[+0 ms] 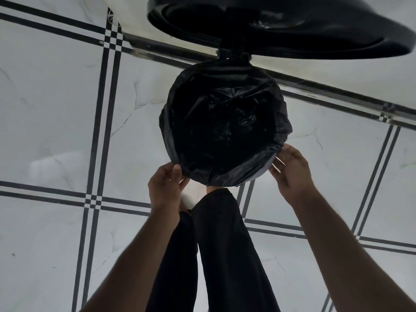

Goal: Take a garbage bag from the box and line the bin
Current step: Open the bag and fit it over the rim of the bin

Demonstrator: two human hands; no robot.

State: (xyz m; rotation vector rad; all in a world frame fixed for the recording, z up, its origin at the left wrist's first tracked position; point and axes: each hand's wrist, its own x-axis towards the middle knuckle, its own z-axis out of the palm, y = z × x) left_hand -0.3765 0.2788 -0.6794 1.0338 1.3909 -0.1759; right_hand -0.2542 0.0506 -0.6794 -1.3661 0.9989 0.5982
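**Bag on bin, near rim being tucked**

Late step: black garbage bag [221,122] already pushed down into the round bin [266,168] at frame centre, edge folded over the rim most of the way round. Left hand [165,185] pinching the bag's overhang at the lower-left of the rim, thumb on top. Right hand [290,167] at the lower-right rim, fingers curled at the bag edge over a patch of bare bin wall; actual grip hard to confirm. Likely next: pulling the fold down evenly over that exposed patch, smoothing slack. Lid [281,28] flipped up, cut off at the top edge. Box not in view. Bin body mostly hidden under bag; bag interior too dark to read. Dark trouser legs [225,244] covering the floor [56,109] below.
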